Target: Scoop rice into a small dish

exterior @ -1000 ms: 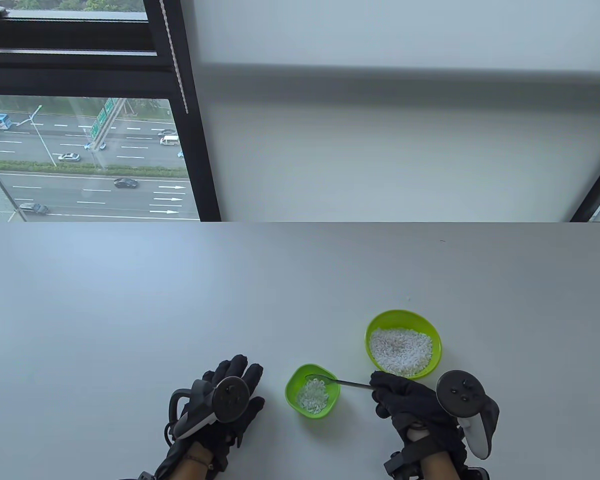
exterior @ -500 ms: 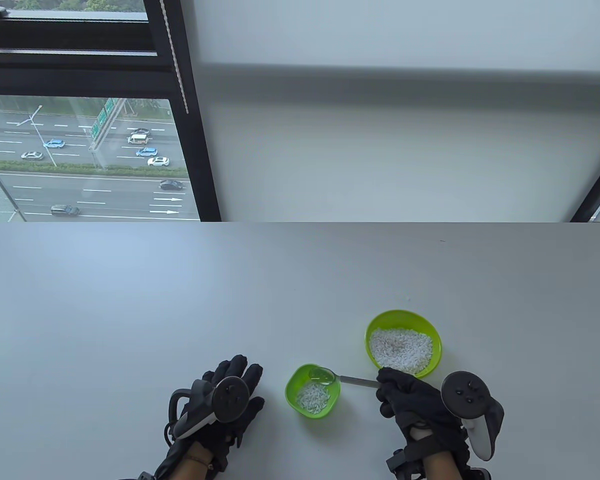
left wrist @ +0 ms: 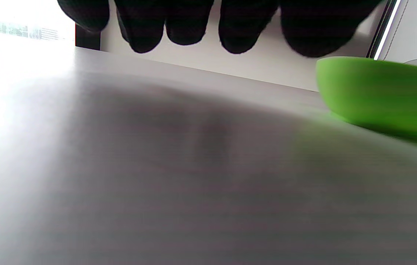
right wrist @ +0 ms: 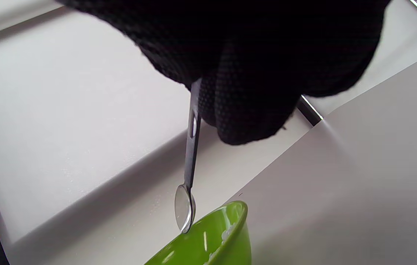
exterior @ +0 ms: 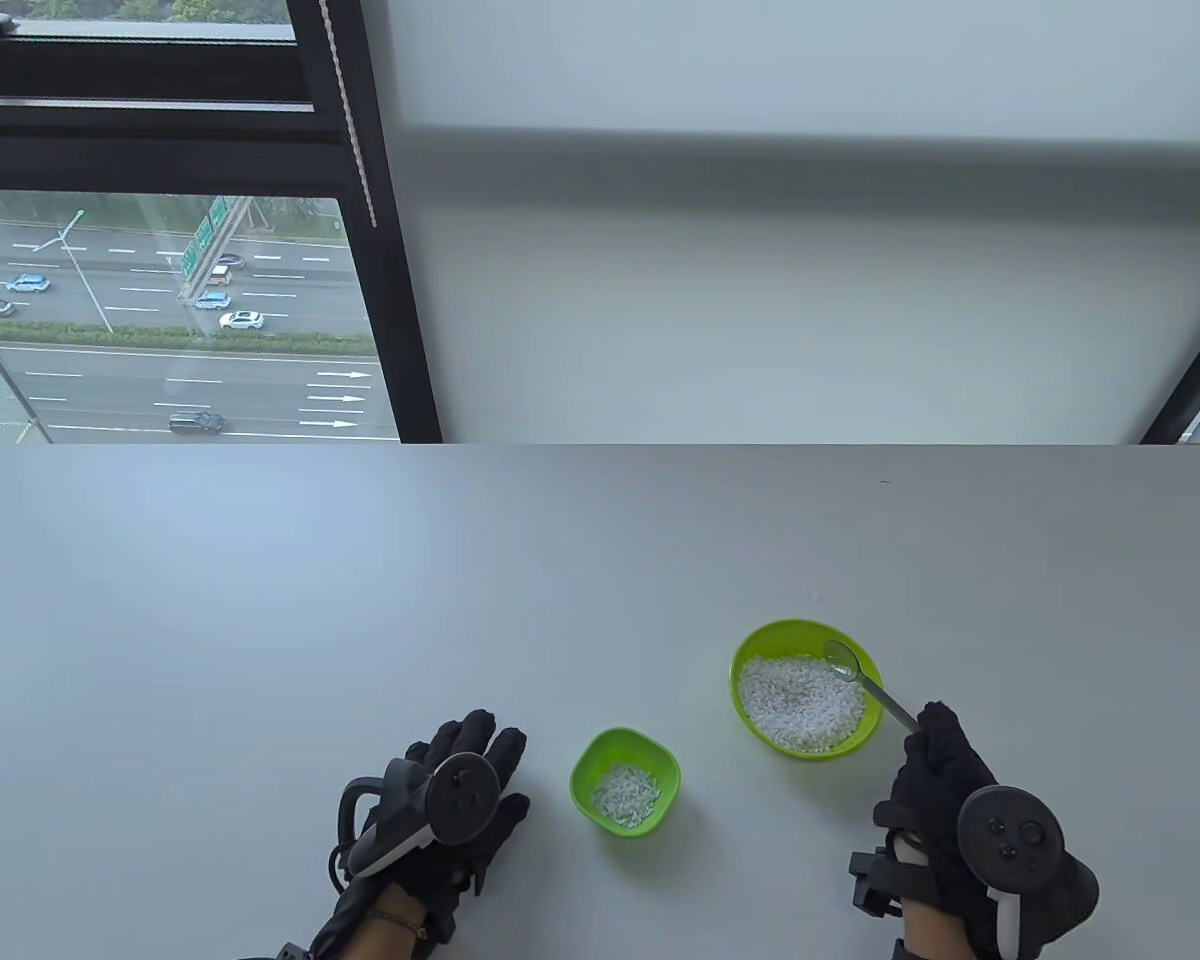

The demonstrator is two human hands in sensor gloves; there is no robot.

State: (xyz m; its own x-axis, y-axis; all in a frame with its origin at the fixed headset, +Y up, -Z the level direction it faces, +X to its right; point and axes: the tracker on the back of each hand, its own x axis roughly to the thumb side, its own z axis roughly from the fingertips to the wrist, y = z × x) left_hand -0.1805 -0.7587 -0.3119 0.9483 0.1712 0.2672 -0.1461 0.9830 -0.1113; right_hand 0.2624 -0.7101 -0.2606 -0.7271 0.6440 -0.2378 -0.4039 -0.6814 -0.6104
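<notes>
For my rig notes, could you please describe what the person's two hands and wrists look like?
Both wear black knit gloves covering every finger. The left hand carries a dark round tracker with a pale grey grip and a black loop beside it. The right hand carries a matching round tracker showing small buttons, a white grip, and a black block at the wrist. Forearms are bare; the left wrist shows a thin bracelet.

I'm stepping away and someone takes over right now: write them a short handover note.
Right hand grips the spoon; its empty scoop is over the far rim of the big green bowl of rice. Left hand rests flat on the table, holding nothing. Small dish stands between the hands with some rice in it. Left: dip, carry, tip into the dish.
</notes>
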